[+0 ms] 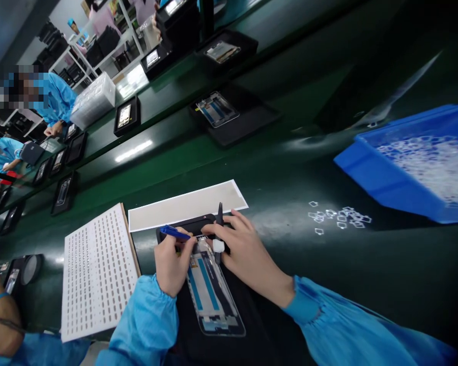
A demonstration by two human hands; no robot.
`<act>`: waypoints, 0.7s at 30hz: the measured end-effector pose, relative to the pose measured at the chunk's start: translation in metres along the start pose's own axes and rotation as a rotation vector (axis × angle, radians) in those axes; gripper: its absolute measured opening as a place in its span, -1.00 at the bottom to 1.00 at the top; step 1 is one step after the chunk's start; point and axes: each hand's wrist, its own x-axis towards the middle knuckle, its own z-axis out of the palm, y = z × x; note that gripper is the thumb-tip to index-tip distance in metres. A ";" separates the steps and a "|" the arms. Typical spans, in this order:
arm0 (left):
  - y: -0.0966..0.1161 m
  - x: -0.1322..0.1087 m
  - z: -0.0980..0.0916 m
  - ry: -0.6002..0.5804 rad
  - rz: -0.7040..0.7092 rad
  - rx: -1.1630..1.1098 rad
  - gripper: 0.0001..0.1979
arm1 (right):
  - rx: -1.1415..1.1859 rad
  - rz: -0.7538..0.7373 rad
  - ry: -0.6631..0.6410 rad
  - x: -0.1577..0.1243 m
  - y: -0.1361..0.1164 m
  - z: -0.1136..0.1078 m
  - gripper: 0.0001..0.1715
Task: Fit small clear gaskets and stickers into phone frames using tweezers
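Working two tools over a phone frame [213, 300] on the near bench [297, 254]
Left hand [171, 265] grips a blue tool [174, 233]; right hand [245, 251] pinches a black tool [220, 213] at the frame's far end, dotted sheet [95, 269] lying just left

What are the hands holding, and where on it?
The left hand pinches a slim blue plastic tool near its phone-side end. The right hand grips a thin black pointed tool around its middle.

Blue bin [381, 178] right; clear pieces [339, 216] beside; black trays [252, 119] behind.
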 end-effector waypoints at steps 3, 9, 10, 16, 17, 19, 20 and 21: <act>0.001 0.001 -0.001 -0.012 0.033 0.061 -0.86 | 0.005 0.010 -0.002 -0.001 0.000 0.000 -0.60; 0.003 0.002 -0.002 -0.024 0.183 0.239 -0.88 | 0.013 0.013 0.008 -0.001 0.000 0.001 -0.50; 0.003 0.002 -0.002 -0.019 0.209 0.260 -0.88 | 0.011 0.009 0.013 -0.001 0.000 0.001 -0.49; -0.001 0.002 0.004 -0.024 0.199 0.215 -0.85 | 0.005 0.010 0.015 -0.002 0.000 0.001 -0.54; -0.003 0.003 0.005 -0.026 0.155 0.160 -0.86 | 0.008 0.012 0.014 -0.002 0.000 0.002 -0.58; -0.004 0.005 0.005 0.013 0.042 -0.011 -0.86 | 0.013 0.013 0.011 -0.002 0.001 0.003 -0.66; -0.004 0.005 0.003 0.063 -0.008 -0.113 -0.87 | 0.014 0.013 0.010 -0.003 0.001 0.003 -0.69; -0.004 0.005 0.000 0.129 -0.038 -0.208 -0.89 | 0.012 0.013 0.008 -0.003 0.002 0.004 -0.72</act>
